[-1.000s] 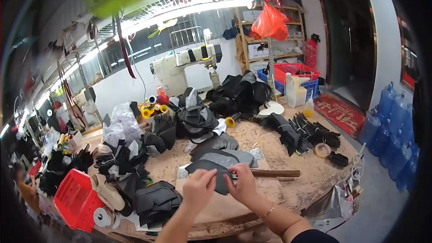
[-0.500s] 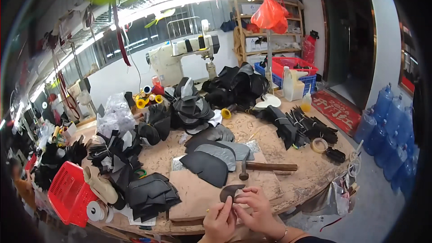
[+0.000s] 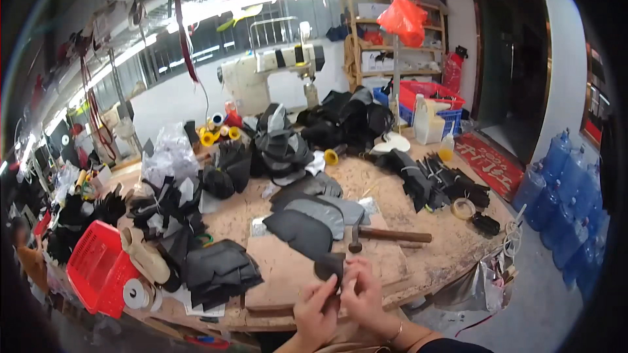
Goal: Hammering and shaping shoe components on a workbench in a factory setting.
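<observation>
Left hand (image 3: 315,314) and right hand (image 3: 364,293), each grip pinching a small black panel (image 3: 330,264); hammer (image 3: 396,235) at its two o'clock.

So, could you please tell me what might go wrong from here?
The small dark piece, which the left hand and right hand seem to hold by its lower edge, might slip. The hammer, lying just beyond the hands, could get knocked. The small bottle of amber liquid could tip onto the dark bundles nearby.

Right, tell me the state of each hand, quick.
Left hand: closed, pinching a small dark piece at its lower edge.
Right hand: closed on the same piece at its right edge.
</observation>
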{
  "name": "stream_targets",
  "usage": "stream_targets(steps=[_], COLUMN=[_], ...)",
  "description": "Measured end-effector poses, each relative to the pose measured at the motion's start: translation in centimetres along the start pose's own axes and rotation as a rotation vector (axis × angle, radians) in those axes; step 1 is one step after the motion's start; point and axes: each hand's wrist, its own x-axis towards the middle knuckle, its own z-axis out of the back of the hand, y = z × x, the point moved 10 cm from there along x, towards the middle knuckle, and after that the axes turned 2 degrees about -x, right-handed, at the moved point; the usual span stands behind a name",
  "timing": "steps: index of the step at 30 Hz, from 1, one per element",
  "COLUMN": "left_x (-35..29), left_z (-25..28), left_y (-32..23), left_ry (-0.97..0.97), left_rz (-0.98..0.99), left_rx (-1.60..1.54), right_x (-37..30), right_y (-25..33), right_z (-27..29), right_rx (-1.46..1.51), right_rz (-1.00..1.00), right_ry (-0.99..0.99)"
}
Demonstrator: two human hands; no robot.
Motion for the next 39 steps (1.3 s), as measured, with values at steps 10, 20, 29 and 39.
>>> stream_targets(steps=[10,20,29,39], left_x=[-3.0,0.9,5.6,-1.0], left_z=[-4.4,5.0,3.2,-9.3], left_y=[11.2,17.6,11.8,7.8], left_ry=[-0.078,-0.464,0.575,0.765], left_rz=[1.008,0.820,0.356,-0.207], left_rx=[-1.241,-0.993,-0.013,0.430], right_x=[-0.6,-4.4,-7.6,8.1], right_y=[-1.1,-4.5,-5.9,-16.2], right_z=[-1.1,-0.8,7.0,2.5], right_rx=[0.002,1.056,-0.281,-1.060], right_rz=[0.027,-0.699,-0.604,0.029], right_ry=[0.045,0.397,1.163,0.368])
